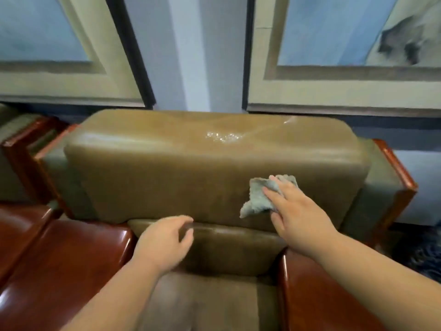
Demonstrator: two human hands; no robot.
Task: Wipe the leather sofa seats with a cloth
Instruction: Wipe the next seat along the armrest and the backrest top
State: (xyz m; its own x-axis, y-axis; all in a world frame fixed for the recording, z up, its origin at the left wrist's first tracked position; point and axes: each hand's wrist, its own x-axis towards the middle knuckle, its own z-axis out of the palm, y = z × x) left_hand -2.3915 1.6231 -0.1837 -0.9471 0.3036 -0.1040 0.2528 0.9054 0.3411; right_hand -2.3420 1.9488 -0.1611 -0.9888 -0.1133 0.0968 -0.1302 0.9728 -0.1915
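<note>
Head view: one cloth, pale grey and crumpled, lies against the lower right of the olive leather backrest. Right hand presses it flat, fingers straight. Left hand hangs over the rear edge of the seat cushion, fingers loosely curled, holding nothing. Two glossy red-brown wooden armrests flank the seat. Two framed pictures hang on the wall behind. A shiny wet patch marks the backrest top.

Two framed pictures hang on the pale wall, with patterned carpet at lower right.
</note>
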